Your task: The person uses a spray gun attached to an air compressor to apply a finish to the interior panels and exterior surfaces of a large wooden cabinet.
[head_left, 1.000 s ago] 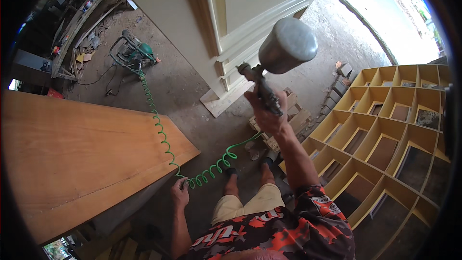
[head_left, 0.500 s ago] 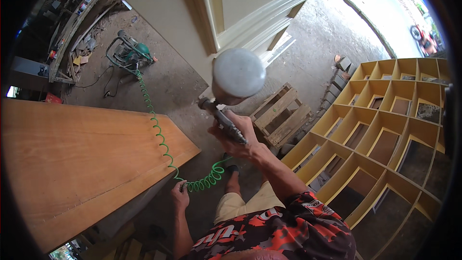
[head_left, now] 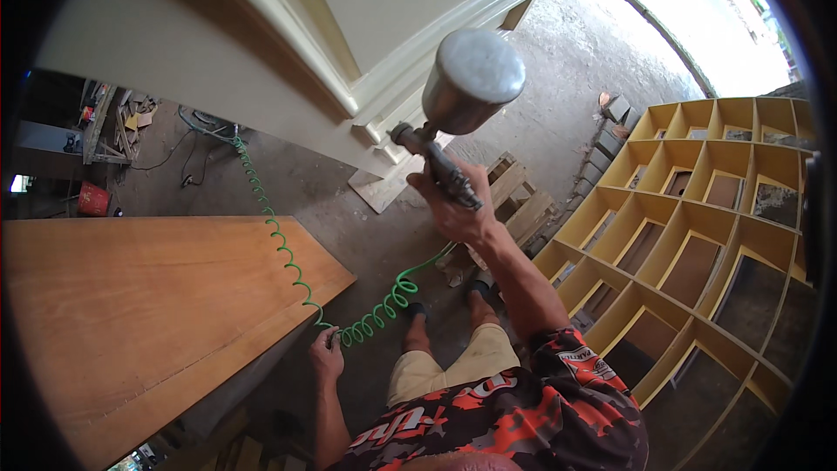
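Note:
My right hand [head_left: 460,209] is wrapped round the handle of a metal spray gun [head_left: 446,170], which has a large silver paint cup [head_left: 481,65] on top. The gun's nozzle end points left, toward a cream-painted cabinet [head_left: 261,122] with raised mouldings. Lower down, my left hand [head_left: 327,351] is closed on a green coiled air hose [head_left: 370,324]. From there one stretch of the hose runs up to the compressor, and the other crosses toward the right and passes behind my right forearm.
A flat wooden panel [head_left: 166,296] lies at the left. On the right stands a yellow shelf frame [head_left: 689,235] with many compartments. A wooden pallet [head_left: 523,209] sits on the floor beyond my feet. The compressor [head_left: 209,122] is partly hidden behind the cabinet; a red bucket [head_left: 93,199] stands far left.
My right hand has carried the spray gun forward and slightly right. The view has shifted, so the cabinet now covers most of the compressor. My left hand stays on the hose.

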{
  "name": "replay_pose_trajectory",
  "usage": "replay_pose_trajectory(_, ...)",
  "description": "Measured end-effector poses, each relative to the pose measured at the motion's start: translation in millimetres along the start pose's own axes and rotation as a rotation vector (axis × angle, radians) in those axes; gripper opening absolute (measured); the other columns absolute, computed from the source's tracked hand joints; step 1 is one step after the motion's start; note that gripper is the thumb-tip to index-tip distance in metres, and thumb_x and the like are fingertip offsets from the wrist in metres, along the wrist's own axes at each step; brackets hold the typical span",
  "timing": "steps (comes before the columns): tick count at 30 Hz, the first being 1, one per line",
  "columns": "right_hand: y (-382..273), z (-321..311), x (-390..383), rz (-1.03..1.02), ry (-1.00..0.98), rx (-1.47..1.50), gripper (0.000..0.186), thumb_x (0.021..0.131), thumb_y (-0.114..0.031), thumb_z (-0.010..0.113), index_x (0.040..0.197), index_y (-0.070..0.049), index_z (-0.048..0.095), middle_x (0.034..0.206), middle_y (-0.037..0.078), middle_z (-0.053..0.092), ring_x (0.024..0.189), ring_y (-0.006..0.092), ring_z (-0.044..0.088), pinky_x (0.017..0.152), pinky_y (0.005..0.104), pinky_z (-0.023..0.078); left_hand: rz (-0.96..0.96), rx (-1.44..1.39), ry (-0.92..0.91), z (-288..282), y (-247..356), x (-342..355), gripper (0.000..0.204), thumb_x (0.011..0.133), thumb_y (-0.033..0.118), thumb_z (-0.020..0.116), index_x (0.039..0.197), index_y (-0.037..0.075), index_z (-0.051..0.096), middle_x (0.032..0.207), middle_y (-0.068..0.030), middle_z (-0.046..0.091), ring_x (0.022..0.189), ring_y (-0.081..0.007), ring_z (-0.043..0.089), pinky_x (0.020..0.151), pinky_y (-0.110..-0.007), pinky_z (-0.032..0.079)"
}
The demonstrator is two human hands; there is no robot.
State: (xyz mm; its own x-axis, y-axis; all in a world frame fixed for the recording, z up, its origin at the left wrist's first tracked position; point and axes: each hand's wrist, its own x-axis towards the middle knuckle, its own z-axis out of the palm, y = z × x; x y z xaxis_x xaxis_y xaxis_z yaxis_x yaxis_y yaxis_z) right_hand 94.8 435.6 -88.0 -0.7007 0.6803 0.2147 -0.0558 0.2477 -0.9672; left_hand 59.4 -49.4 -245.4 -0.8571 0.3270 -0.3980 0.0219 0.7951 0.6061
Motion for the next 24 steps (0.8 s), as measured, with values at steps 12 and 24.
replay_pose_trajectory(12,26,-104,82,0.114,0.074,0.014,0.028,0.1,-0.018,0.081,0.085,-0.003,0.062,0.066,-0.003,0.048,0.065,0.0072,0.043,0.058,0.0315,0.039,0.019,0.011,0.03,36,44,12,0.021,0.1,0.006,0.071,0.12,0.002,0.078,0.094,-0.0126,0.078,0.084,-0.018,0.074,0.077,-0.034,0.056)
replay_pose_trajectory(24,58,-216,171,-0.045,0.164,-0.001,0.026,0.106,-0.024,0.075,0.089,-0.006,0.067,0.058,-0.004,0.053,0.043,0.0052,0.045,0.041,0.0276,0.034,-0.005,-0.059,-0.018,78,99,23,0.023,0.104,0.007,0.068,0.124,-0.002,0.074,0.096,-0.0106,0.079,0.087,-0.0159,0.075,0.081,-0.032,0.057)
